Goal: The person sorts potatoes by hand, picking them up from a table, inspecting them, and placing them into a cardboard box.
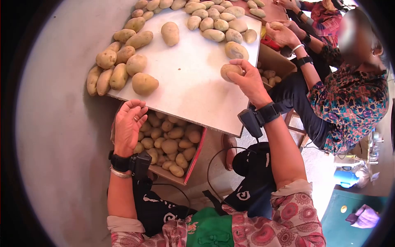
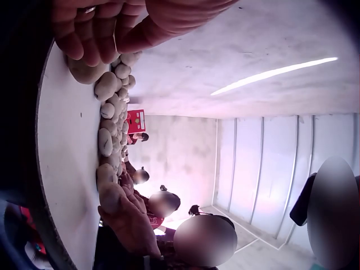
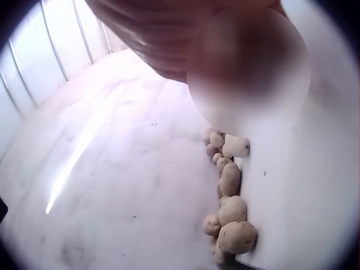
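My right hand [image 1: 253,84] grips a potato [image 1: 228,71] at the right side of the white board [image 1: 185,94], with another potato [image 1: 236,50] lying just beyond it. In the right wrist view a blurred patch covers much of that hand and what it holds. Over the board's near left edge, my left hand [image 1: 129,125] hangs with loosely bent fingers and nothing in them. Closest to its fingertips is a rounded potato [image 1: 145,84] on the board. In the left wrist view the left fingers [image 2: 104,42] overlap a potato [image 2: 85,72] at the board's edge.
Potatoes line the board's left and far sides, with a single one [image 1: 170,33] standing apart. Below the near edge is a red-edged box [image 1: 192,164] of potatoes. At right sits another person [image 1: 349,99] holding a potato, beside a second cardboard box [image 1: 277,59]. A wall [image 1: 57,123] runs along the left.
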`<state>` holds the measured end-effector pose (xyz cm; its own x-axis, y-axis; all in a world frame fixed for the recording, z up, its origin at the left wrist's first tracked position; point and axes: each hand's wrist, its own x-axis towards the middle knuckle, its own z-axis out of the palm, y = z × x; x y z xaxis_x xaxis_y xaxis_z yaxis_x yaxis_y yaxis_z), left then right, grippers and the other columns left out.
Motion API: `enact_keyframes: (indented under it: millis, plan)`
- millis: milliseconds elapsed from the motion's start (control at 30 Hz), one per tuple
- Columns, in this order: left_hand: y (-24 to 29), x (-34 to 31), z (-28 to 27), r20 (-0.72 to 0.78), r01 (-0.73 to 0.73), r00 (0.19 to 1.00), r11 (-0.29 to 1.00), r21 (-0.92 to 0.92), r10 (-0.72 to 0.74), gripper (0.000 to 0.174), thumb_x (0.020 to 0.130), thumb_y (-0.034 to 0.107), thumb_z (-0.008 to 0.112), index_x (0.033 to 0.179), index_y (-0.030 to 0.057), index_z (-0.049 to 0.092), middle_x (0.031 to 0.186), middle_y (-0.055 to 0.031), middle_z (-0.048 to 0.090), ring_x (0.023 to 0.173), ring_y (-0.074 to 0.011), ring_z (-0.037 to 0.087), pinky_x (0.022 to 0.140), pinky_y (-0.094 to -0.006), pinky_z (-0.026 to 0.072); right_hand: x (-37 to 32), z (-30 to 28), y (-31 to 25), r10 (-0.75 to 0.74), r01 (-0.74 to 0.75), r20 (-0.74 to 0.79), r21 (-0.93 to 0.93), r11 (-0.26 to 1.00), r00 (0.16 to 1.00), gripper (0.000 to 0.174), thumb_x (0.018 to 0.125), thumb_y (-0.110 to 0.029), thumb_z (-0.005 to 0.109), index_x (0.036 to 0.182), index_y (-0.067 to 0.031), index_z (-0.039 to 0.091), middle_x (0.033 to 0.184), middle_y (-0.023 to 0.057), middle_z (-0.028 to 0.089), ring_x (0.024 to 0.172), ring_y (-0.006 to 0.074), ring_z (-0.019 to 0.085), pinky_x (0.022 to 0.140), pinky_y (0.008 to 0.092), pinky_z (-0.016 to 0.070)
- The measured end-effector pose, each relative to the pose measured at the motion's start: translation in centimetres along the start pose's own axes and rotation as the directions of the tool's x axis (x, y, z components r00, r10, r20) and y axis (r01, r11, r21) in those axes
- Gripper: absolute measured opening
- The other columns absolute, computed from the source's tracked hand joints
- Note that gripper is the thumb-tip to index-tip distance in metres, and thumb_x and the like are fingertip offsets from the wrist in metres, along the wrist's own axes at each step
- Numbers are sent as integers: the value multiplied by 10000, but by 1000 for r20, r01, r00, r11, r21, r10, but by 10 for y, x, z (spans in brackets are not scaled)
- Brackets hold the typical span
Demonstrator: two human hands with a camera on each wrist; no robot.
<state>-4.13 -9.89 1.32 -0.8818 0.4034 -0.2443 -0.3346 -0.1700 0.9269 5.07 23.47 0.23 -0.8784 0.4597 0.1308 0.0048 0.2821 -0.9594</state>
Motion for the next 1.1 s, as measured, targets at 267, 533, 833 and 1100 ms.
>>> enact_keyframes:
  millis: [267,533,833,1100]
  plan:
    - [1,-2,-2,8,2,1000,1000,-3,-2,174,884,77,520,1055,49,513,1020,-55,592,909,-124,590,768,-253,481,-1,-11,20,-160,162,35,-343,925,986,345,759,-122,617,1096,-76,558,926,127,625,832,209,590,772,306,471]
    - [-6,-6,1,19,5,1000,1000,-8,-5,178,882,76,519,1058,51,510,1014,-52,591,908,-125,590,761,-254,485,-7,-23,10,24,-23,0,-306,952,1000,462,801,-259,612,1189,-23,529,928,177,629,810,212,607,742,315,475]
    - [-1,-9,2,18,1,1000,1000,22,-2,174,877,83,525,1049,55,526,1015,-46,594,904,-115,585,769,-248,471,-19,-19,-8,84,13,214,-419,908,973,551,754,-340,676,1172,-12,529,963,193,630,870,262,616,791,344,479]
    - [-3,-9,1,35,3,999,1000,24,-4,175,878,83,523,1052,65,513,1011,-36,588,904,-112,584,752,-244,474,-31,22,-9,-180,321,326,-455,831,928,475,721,-88,641,1169,-34,492,1007,146,578,936,276,583,840,324,461]
